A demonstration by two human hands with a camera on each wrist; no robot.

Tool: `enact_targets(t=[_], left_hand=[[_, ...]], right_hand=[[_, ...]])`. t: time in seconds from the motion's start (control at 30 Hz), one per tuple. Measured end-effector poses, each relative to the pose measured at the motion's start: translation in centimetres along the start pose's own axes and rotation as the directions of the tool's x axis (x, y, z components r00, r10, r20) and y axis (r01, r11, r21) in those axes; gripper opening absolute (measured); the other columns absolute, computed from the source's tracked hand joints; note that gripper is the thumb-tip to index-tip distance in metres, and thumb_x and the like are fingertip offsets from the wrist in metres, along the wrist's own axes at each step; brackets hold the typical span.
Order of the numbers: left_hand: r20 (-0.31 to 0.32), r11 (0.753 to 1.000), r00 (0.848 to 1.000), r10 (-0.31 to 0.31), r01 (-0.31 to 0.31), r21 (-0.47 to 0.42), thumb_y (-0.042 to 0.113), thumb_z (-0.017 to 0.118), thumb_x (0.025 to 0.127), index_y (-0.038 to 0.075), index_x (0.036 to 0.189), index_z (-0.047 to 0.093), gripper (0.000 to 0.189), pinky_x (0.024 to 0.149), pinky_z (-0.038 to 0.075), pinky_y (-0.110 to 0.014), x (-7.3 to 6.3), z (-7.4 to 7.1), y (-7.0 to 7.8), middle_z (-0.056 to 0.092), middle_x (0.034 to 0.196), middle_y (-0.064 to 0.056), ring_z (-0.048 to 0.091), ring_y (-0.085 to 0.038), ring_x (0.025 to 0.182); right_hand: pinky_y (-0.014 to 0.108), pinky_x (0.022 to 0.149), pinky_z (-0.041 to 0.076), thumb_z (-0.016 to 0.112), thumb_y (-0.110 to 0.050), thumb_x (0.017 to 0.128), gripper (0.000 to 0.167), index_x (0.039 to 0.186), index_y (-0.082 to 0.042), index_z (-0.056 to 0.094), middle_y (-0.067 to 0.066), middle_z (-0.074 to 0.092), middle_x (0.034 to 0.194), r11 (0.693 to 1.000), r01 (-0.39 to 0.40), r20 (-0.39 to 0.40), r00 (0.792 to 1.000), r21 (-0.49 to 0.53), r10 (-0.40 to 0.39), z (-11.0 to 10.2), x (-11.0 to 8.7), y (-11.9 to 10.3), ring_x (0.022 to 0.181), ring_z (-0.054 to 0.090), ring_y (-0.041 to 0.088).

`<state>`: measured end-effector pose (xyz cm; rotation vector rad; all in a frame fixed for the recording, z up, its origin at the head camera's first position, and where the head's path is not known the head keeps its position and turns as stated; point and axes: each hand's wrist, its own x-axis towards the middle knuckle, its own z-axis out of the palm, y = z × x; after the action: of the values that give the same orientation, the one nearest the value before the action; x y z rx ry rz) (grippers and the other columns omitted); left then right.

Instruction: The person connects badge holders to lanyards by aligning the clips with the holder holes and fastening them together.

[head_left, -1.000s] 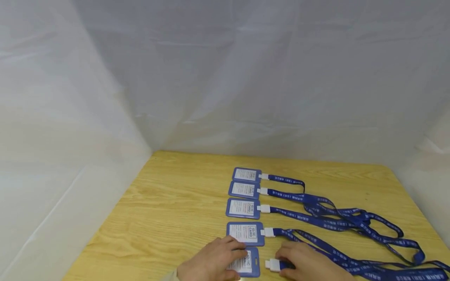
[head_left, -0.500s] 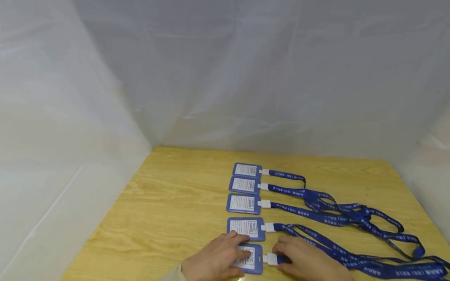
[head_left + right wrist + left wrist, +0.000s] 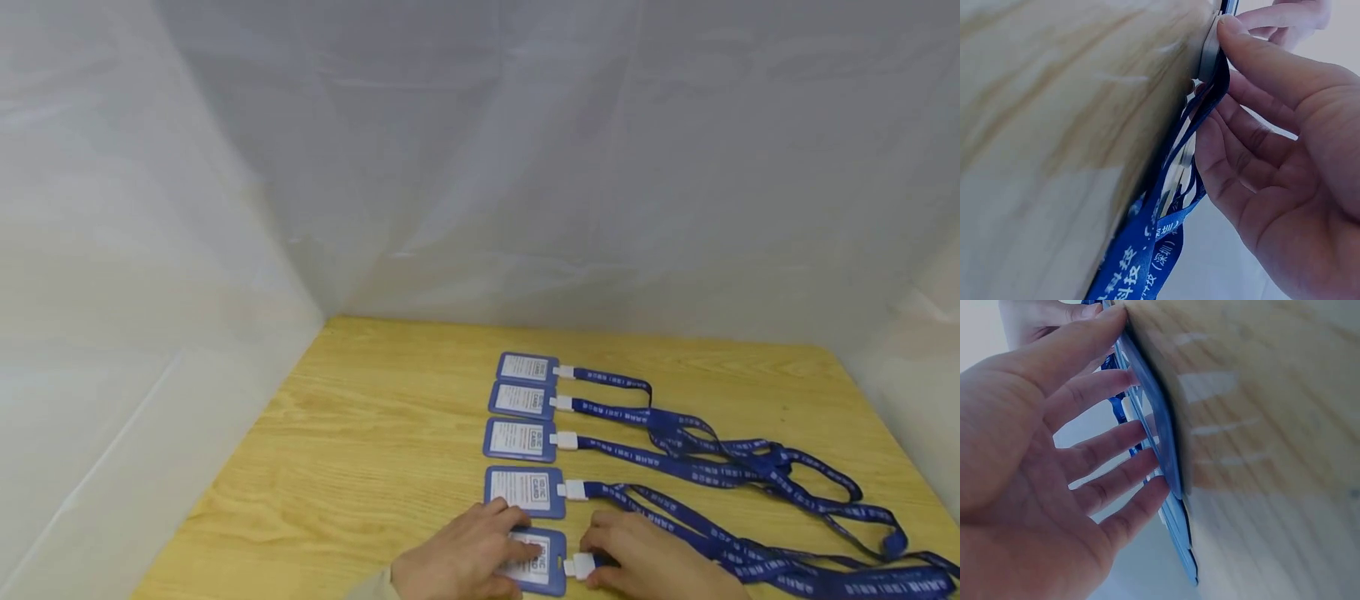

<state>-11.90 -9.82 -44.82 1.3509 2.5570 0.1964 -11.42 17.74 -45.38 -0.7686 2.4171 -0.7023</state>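
My left hand [image 3: 461, 554] lies over the nearest blue badge holder [image 3: 557, 562], its fingertips touching the face and its thumb at the near edge. In the left wrist view these fingers are extended, not curled round the holder [image 3: 1163, 422]. My right hand [image 3: 648, 554] pinches the nearest blue lanyard just behind its white plastic clip [image 3: 582, 567]; the thumb lies along the clip [image 3: 1209, 50] in the right wrist view. The clip's narrow tip points at the slotted right edge of the holder. Whether tip and edge touch, I cannot tell.
Several more badge holders lie in a column beyond, including one just behind the hands [image 3: 525, 492] and one farthest back [image 3: 527, 367], each joined to a lanyard. Their blue straps [image 3: 750, 467] tangle across the right side of the wooden table [image 3: 360, 433]. White sheeting [image 3: 480, 167] encloses it.
The clip and right hand first moved left to the badge holder's slotted edge, then shifted slightly. The left hand stays on the holder, which has slid slightly right.
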Motion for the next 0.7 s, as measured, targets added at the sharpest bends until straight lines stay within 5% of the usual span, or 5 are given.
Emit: enact_targets(t=[0.23, 0.47, 0.7], left_hand=[[0.002, 0.998, 0.999, -0.044, 0.044, -0.055, 0.047, 0.076, 0.086, 0.034, 0.135, 0.064, 0.052, 0.098, 0.05, -0.028, 0.2, -0.1, 0.2, 0.061, 0.133, 0.008, 0.053, -0.007, 0.116], [-0.032, 0.981, 0.987, -0.156, 0.151, -0.123, 0.048, 0.087, 0.074, 0.022, 0.142, 0.056, 0.079, 0.1, 0.051, -0.027, 0.8, -0.2, 0.9, 0.064, 0.131, 0.008, 0.056, -0.004, 0.115], [-0.028, 0.957, 0.973, -0.231, 0.221, -0.19, 0.057, 0.089, 0.065, 0.026, 0.137, 0.051, 0.087, 0.077, 0.052, -0.02, 1.3, -0.2, 1.3, 0.065, 0.105, 0.009, 0.053, 0.001, 0.087]], right_hand=[[0.023, 0.064, 0.046, 0.072, -0.044, 0.091, 0.025, 0.106, -0.024, 0.076, -0.02, 0.057, 0.087, 0.999, -0.04, 0.013, 0.999, 0.004, 0.04, 0.0, 0.2, -0.3, 0.074, 0.05, 0.001], [0.023, 0.064, 0.048, 0.073, -0.043, 0.091, 0.024, 0.105, -0.024, 0.076, -0.02, 0.059, 0.087, 1.0, -0.024, 0.004, 1.0, -0.014, 0.024, -0.1, 0.4, -0.4, 0.073, 0.049, 0.0], [0.022, 0.061, 0.044, 0.072, -0.039, 0.092, 0.022, 0.104, -0.021, 0.077, -0.019, 0.056, 0.085, 1.0, -0.013, 0.01, 1.0, -0.012, 0.013, -0.1, 0.4, -0.7, 0.071, 0.048, 0.0]])
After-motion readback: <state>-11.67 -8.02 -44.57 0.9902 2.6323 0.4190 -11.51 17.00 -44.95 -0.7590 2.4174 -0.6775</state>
